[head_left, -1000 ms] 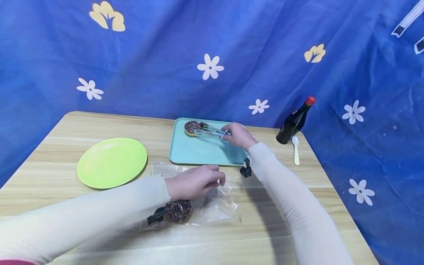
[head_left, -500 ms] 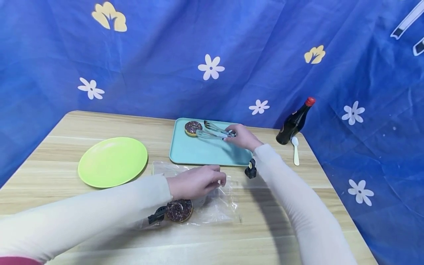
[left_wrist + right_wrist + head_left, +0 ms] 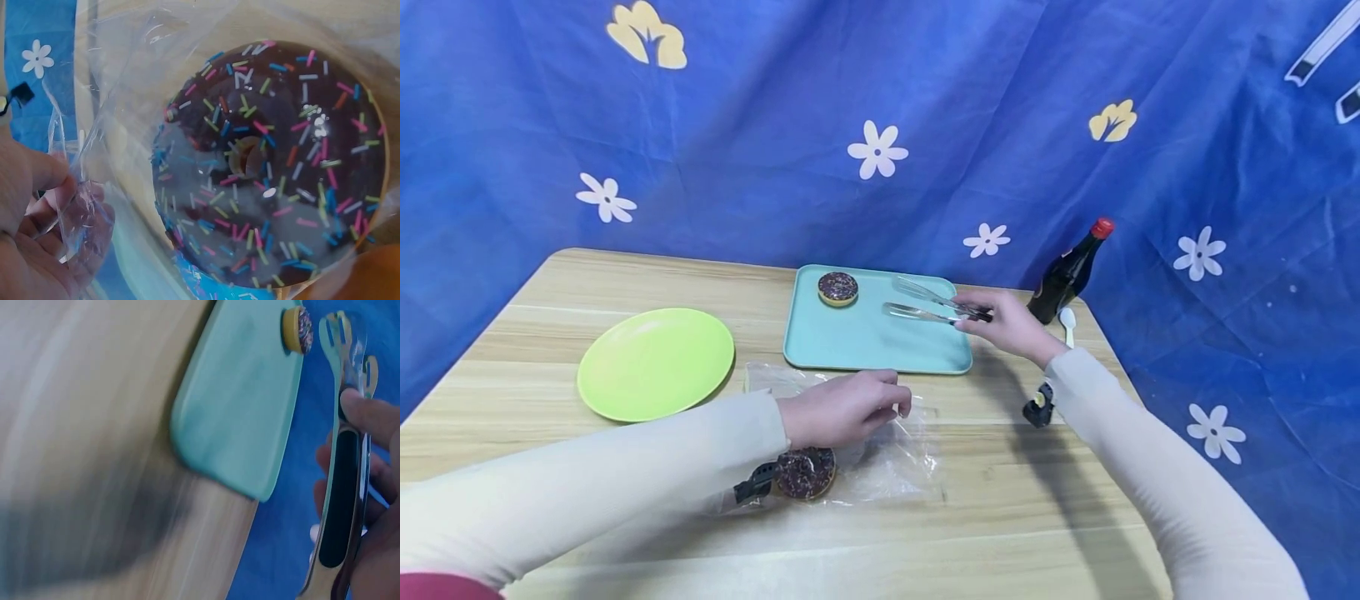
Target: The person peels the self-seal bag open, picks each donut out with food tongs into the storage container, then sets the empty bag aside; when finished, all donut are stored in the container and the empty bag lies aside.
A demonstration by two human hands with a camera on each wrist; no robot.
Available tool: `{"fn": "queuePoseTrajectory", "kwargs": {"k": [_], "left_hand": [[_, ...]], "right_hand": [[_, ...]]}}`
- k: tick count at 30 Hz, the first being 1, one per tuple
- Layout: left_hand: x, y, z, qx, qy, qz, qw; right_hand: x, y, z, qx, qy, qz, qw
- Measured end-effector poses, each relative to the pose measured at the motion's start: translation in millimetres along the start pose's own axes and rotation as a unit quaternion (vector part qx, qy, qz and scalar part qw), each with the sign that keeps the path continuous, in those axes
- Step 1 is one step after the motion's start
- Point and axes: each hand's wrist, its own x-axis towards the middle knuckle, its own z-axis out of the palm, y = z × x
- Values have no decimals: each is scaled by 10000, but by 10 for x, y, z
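Observation:
In the head view my left hand (image 3: pixel 846 408) is over a clear plastic bag (image 3: pixel 891 479). The left wrist view shows its thumb and fingers pinching the bag's edge. Inside the bag lies a chocolate donut (image 3: pixel 294 162) with coloured sprinkles. My right hand (image 3: pixel 1009 323) grips metal tongs (image 3: pixel 921 313) with dark handle grips (image 3: pixel 340 500). The tongs' two arms stand apart, nothing between them, over the right part of a turquoise tray (image 3: pixel 865 346). Another sprinkled donut (image 3: pixel 838 287) sits near the tray's back left, apart from the tongs.
A lime green plate (image 3: pixel 655 367) stands left of the tray. At the table's back right are a dark bottle (image 3: pixel 1069 279) with a red cap and a pale spoon (image 3: pixel 1067 318), partly hidden by my right arm. A blue curtain (image 3: pixel 760 167) borders the wooden table.
My right hand has moved right with the tongs, drawing them away from the donut on the tray, which has stayed put. My left hand has kept its place on the bag.

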Motion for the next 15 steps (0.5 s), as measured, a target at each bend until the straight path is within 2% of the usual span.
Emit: {"fn": "queuePoseTrajectory", "kwargs": {"k": [8, 15], "left_hand": [[0, -1, -3, -95, 58, 14, 9999], [-16, -78, -44, -179, 310, -65, 9993]], "right_hand": [[-501, 243, -208, -127, -305, -128, 9994], [-882, 374, -278, 465, -816, 34, 9956]]}}
